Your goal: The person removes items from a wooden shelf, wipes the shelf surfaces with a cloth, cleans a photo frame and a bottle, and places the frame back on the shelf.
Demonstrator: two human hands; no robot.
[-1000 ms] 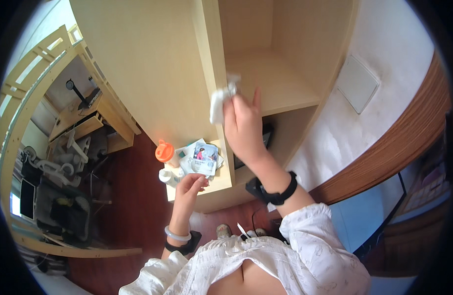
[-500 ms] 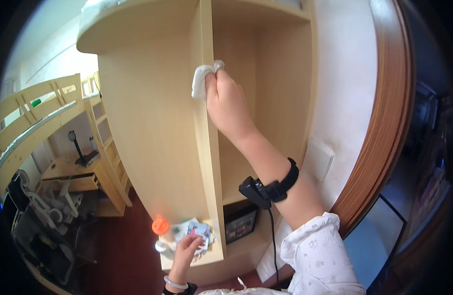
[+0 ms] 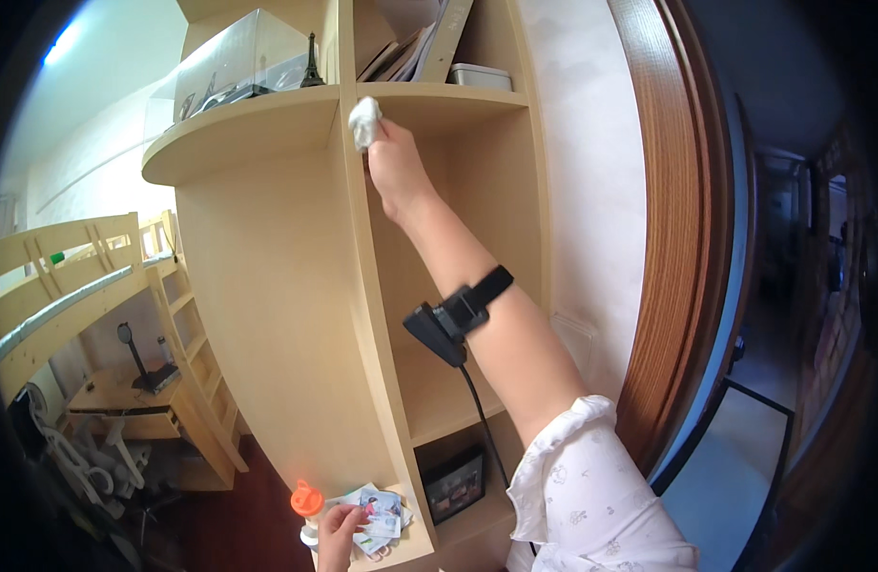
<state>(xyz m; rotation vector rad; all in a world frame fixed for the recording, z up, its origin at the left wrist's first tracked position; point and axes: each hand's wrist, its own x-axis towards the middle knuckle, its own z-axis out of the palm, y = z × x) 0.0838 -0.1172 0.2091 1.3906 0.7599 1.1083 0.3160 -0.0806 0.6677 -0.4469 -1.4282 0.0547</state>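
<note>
Tall wooden shelf unit (image 3: 267,315) fills frame centre, upright divider (image 3: 362,315) running top to bottom. Right hand (image 3: 393,164) at upper centre, closed on a white cloth (image 3: 365,121), pressed to the divider's front edge just under the upper shelf (image 3: 267,119). Left hand (image 3: 339,534) at bottom centre, resting by packets (image 3: 382,513) and an orange-capped bottle (image 3: 307,503); open or closed, cannot tell. Best to keep cloth flat on the edge, steady pressure, long strokes, clear of shelf items
</note>
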